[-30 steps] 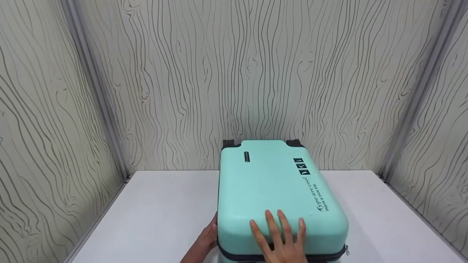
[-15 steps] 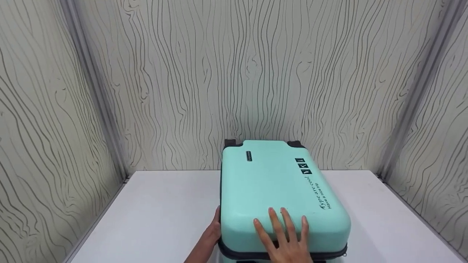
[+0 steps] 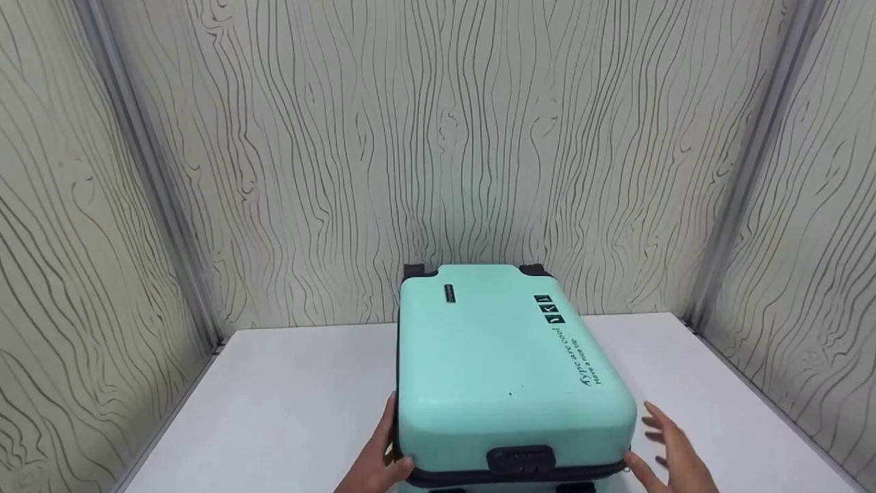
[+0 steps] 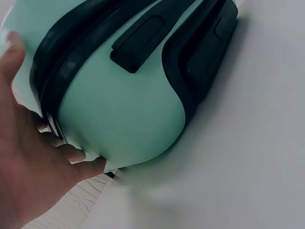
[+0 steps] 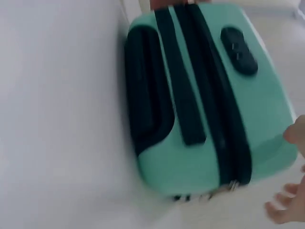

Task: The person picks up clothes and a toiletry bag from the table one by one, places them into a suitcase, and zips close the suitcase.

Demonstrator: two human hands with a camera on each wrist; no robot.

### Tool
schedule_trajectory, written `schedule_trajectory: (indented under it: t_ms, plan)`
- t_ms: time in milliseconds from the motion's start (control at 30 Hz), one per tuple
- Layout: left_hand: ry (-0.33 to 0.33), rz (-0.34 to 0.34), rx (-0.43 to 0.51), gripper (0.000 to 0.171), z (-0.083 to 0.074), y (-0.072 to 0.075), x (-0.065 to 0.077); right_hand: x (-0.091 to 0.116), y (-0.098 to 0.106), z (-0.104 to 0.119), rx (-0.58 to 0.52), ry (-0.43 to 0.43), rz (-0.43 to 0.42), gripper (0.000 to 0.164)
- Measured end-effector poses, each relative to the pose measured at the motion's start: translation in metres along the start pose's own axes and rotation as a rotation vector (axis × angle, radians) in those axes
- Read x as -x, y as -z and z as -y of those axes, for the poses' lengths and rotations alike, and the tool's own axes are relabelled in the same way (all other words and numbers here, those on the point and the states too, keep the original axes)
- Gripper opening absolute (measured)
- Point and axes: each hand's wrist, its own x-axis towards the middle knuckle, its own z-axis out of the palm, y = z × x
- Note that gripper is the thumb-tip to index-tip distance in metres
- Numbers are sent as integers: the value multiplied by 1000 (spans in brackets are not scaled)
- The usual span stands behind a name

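A mint-green hard-shell suitcase (image 3: pixel 503 349) lies flat on the white table, its black combination lock (image 3: pixel 521 459) facing me. Against its left side rests my left hand (image 3: pixel 376 448), fingers along the side and thumb on the near left corner. In the left wrist view, the fingertips touch the shell beside the black zipper band (image 4: pixel 62 57). My right hand (image 3: pixel 674 455) is by the near right corner with its fingers spread, the thumb tip right at the zipper edge. In the right wrist view, a zipper pull (image 5: pixel 233 186) hangs at that corner.
The white table (image 3: pixel 287 383) extends on both sides of the suitcase. Wood-grain patterned panels (image 3: pixel 438 137) rise behind and at the sides. Black wheels (image 3: pixel 414 270) at the suitcase's far end face the back panel. A black carry handle (image 5: pixel 183 95) lies along the near side.
My right hand has left the suitcase's near top edge and moved right to the corner, uncovering the lock. My left thumb has come round onto the near corner. The view has shifted slightly.
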Motion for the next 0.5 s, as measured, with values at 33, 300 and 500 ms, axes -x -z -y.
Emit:
schedule_trajectory:
  t_ms: [33,300,500]
  plan:
    - [-4,-2,2,90,0,-2,1,-3,1,-10,-54,-85,124,79]
    - [-121,-87,-143,103,4,-17,0,-13,-1,-47,-168,-100,444,70]
    - [-138,-159,-263,97,-1,-17,4,-17,3,-42,-3,17,395,30]
